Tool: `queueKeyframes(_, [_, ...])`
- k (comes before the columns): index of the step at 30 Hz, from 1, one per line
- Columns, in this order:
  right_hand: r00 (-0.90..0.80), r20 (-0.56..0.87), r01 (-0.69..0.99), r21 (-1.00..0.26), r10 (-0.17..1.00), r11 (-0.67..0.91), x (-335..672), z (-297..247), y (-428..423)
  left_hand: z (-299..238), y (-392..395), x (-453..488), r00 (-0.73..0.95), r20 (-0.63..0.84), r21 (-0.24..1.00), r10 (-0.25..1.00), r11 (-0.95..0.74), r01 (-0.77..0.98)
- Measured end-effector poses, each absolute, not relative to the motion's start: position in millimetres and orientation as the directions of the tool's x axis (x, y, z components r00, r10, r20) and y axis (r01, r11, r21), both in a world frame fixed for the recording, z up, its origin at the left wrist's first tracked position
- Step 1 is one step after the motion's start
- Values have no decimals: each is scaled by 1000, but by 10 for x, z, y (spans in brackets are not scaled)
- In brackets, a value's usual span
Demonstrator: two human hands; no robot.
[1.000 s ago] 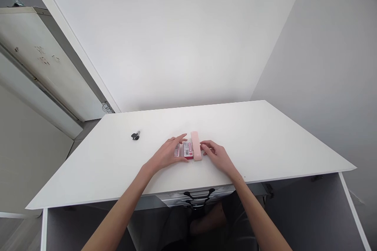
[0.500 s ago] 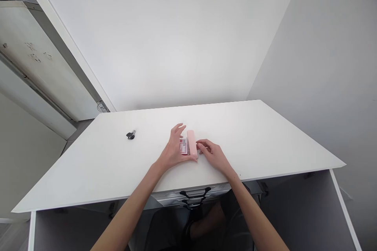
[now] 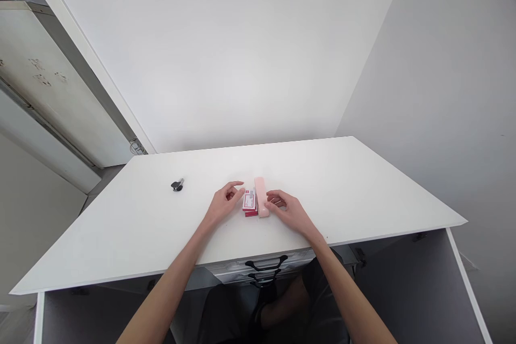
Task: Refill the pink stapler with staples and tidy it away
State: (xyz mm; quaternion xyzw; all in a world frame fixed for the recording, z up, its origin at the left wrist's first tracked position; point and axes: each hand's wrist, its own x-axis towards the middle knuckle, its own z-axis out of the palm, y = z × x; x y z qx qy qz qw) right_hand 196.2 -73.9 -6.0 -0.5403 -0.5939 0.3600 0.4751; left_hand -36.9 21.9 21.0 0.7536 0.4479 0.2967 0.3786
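Note:
A pink stapler (image 3: 261, 196) lies lengthwise, pointing away from me, near the middle of the white desktop. Right against its left side sits a small stack of red-and-white boxes (image 3: 249, 201), the upper one showing a printed label. My left hand (image 3: 223, 203) rests just left of the boxes, fingers curved and apart, with nothing in it; its thumb tip comes close to the top box. On the other side, my right hand (image 3: 289, 211) has its fingers loosely curled and spread, the thumb tip at the stapler's right edge. It does not grip the stapler.
A small black item with a metallic part (image 3: 177, 185) lies on the desktop (image 3: 121, 226) to the left. Drawers with black handles (image 3: 266, 264) are below the front edge. A wall (image 3: 242, 64) rises behind the desk.
My left hand has let go of the stapler and boxes and drawn back to the left, uncovering the stack. My right thumb has come to the stapler's edge.

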Motion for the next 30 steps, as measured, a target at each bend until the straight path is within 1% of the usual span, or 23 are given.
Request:
queueKeyframes(3, [21, 184, 295, -940, 983, 170, 1955, -57, -742, 216, 173, -338, 454, 110, 822, 884, -338, 458])
queueKeyframes(13, [5, 188, 301, -937, 982, 178, 1956, -75, -742, 213, 118, -258, 444, 102, 748, 890, -363, 556])
queueKeyframes(21, [4, 196, 313, -932, 981, 185, 1957, -86, -754, 177, 112, -248, 429, 114, 729, 896, -368, 577])
queueKeyframes(30, [1, 205, 327, -925, 979, 194, 1959, -109, -761, 154, 114, -238, 447, 135, 705, 884, -403, 583])
